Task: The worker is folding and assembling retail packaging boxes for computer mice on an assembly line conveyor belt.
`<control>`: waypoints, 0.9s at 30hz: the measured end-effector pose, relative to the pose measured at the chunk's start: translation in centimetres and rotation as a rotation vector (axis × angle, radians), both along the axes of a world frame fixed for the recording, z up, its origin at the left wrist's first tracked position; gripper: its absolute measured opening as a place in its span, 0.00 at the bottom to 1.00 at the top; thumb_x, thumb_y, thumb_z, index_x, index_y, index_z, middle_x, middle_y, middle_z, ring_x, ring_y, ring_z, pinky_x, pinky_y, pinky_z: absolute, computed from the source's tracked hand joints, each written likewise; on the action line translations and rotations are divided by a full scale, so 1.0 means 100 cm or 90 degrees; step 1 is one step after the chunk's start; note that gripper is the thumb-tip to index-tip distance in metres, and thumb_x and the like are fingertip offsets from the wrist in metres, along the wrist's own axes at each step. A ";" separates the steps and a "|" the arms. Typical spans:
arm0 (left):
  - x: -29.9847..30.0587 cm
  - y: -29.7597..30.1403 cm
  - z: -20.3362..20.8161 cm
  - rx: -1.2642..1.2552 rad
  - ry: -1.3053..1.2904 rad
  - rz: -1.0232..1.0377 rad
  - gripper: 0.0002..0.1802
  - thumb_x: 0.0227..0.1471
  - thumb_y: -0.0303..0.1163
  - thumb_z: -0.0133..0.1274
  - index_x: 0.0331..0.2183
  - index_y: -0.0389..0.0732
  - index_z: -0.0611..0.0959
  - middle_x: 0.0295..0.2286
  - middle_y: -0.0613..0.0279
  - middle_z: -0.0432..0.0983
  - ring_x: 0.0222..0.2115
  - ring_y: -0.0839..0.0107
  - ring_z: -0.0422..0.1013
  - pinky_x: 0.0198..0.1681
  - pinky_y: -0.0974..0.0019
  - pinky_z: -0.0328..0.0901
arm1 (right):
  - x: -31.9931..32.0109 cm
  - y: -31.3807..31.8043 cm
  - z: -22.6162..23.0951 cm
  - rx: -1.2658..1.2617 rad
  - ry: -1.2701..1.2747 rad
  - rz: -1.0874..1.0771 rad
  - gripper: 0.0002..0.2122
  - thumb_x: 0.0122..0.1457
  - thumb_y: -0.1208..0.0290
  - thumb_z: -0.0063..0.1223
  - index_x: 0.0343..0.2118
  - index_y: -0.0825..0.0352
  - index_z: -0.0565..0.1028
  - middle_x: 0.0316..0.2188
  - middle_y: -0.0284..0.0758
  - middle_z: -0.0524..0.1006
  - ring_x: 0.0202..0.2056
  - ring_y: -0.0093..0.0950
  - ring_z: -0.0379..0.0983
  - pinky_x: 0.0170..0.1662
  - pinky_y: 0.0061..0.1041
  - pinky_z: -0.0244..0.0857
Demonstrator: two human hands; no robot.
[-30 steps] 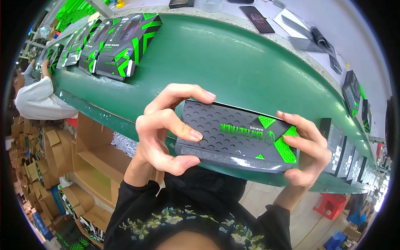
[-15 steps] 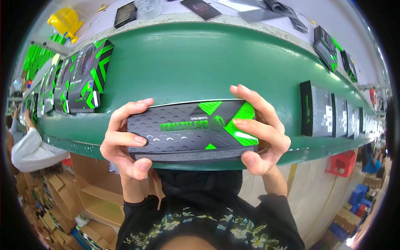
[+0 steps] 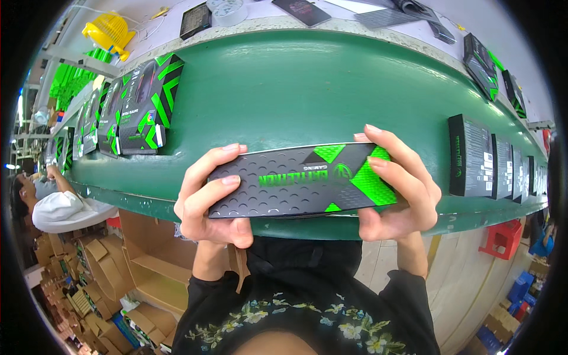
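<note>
Between my two hands is a black box with bright green patches and a pattern of raised scales. It is held lengthwise over the near edge of the green work surface, one narrow printed side facing up. My left hand grips its left end, fingers on the top face and thumb at the near edge. My right hand clasps the right end, with a finger resting on the green patch and the thumb along the near edge. The box's underside is hidden.
Similar boxes stand in a row at the left, and more boxes line the right. A yellow fan and a tape roll sit on the far ledge. Cartons and a red stool are below. Another person sits far left.
The box has tipped, so its near lower side no longer shows. My left thumb has shifted along the near edge. The whole view has swung slightly, moving the surroundings rightward.
</note>
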State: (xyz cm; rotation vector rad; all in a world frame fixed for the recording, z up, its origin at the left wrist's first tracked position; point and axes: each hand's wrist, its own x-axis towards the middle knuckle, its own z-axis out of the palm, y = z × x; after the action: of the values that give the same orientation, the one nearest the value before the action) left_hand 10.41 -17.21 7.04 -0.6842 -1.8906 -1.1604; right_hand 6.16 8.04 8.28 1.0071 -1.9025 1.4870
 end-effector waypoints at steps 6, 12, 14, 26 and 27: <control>0.008 0.033 0.008 0.155 -0.100 0.067 0.25 0.45 0.38 0.56 0.41 0.33 0.66 0.42 0.32 0.70 0.40 0.51 0.73 0.46 0.52 0.69 | 0.015 -0.030 -0.006 -0.166 -0.112 -0.080 0.18 0.42 0.76 0.52 0.40 0.77 0.74 0.48 0.63 0.70 0.48 0.48 0.73 0.51 0.41 0.67; 0.020 0.028 0.006 0.298 -0.268 -0.031 0.24 0.39 0.42 0.57 0.38 0.44 0.70 0.51 0.38 0.61 0.50 0.51 0.63 0.52 0.50 0.63 | 0.029 -0.023 -0.011 -0.312 -0.278 0.051 0.13 0.52 0.62 0.53 0.33 0.68 0.79 0.56 0.61 0.64 0.54 0.52 0.65 0.59 0.51 0.54; 0.017 0.019 -0.001 0.435 -0.263 -0.221 0.21 0.39 0.44 0.57 0.34 0.42 0.73 0.51 0.36 0.61 0.50 0.52 0.62 0.54 0.50 0.59 | 0.029 -0.017 -0.006 -0.354 -0.350 0.121 0.18 0.56 0.53 0.51 0.32 0.66 0.80 0.57 0.59 0.63 0.56 0.52 0.63 0.59 0.51 0.53; 0.009 0.006 -0.008 0.300 -0.211 -0.230 0.13 0.48 0.42 0.52 0.31 0.43 0.81 0.48 0.31 0.66 0.47 0.47 0.67 0.52 0.50 0.60 | 0.021 -0.003 -0.019 -0.235 -0.309 0.084 0.26 0.57 0.57 0.50 0.52 0.74 0.72 0.53 0.56 0.66 0.53 0.47 0.66 0.57 0.45 0.58; 0.010 0.004 -0.011 0.297 -0.208 -0.234 0.13 0.48 0.42 0.52 0.31 0.43 0.81 0.48 0.31 0.66 0.47 0.47 0.67 0.52 0.50 0.60 | 0.018 -0.002 -0.021 -0.221 -0.289 0.107 0.25 0.57 0.58 0.49 0.51 0.74 0.72 0.53 0.56 0.66 0.53 0.46 0.66 0.57 0.44 0.58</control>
State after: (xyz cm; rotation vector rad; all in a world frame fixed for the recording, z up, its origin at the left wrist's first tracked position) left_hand 11.38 -16.76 5.96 -0.6175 -1.6865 -1.9708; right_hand 7.95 7.81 6.16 0.7249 -1.7784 2.2028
